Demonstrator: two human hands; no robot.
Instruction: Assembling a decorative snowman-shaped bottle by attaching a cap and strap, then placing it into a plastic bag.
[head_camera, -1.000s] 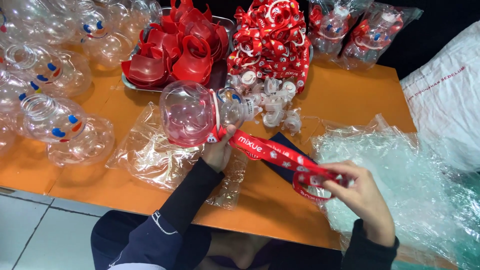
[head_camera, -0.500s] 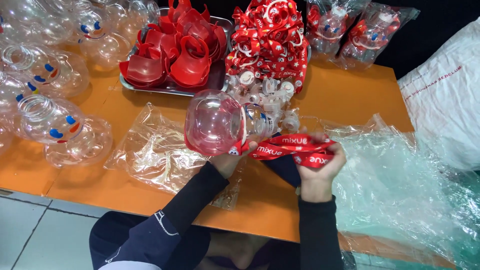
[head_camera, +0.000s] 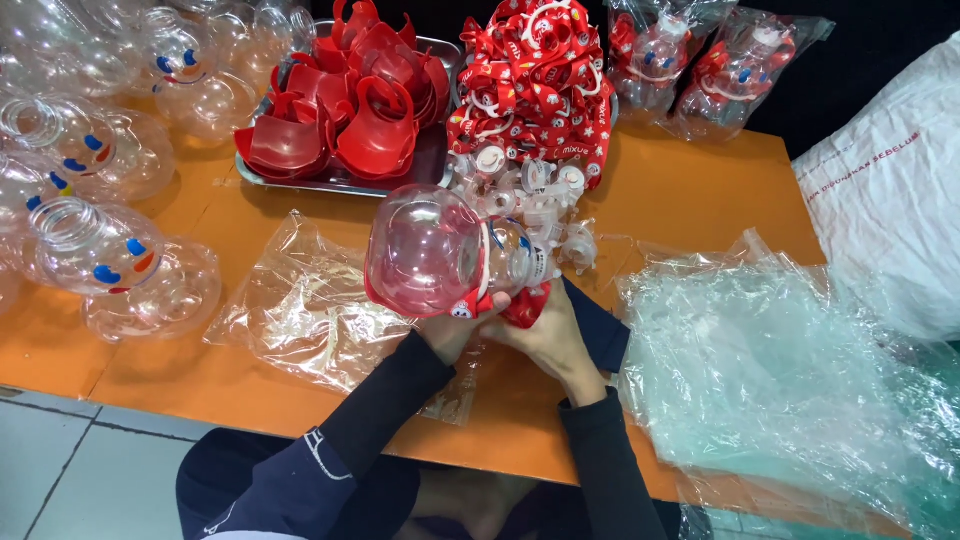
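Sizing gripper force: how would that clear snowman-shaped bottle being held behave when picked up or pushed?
The clear bottle looks thin-walled and empty, so probably light and dentable. Its rounded bulbs suggest it rolls if laid down. The left hand and right hand both steady it, hinting it's slippery.

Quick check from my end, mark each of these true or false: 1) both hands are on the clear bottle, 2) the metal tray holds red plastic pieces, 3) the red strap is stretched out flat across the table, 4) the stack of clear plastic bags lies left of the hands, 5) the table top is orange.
1) True: the left hand and the right hand both grip the clear bottle.
2) True: the metal tray is filled with red plastic pieces.
3) False: the red strap is bunched up between the hands, under the bottle.
4) False: the stack of clear bags lies to the right; a single bag lies on the left.
5) True: the table is orange.
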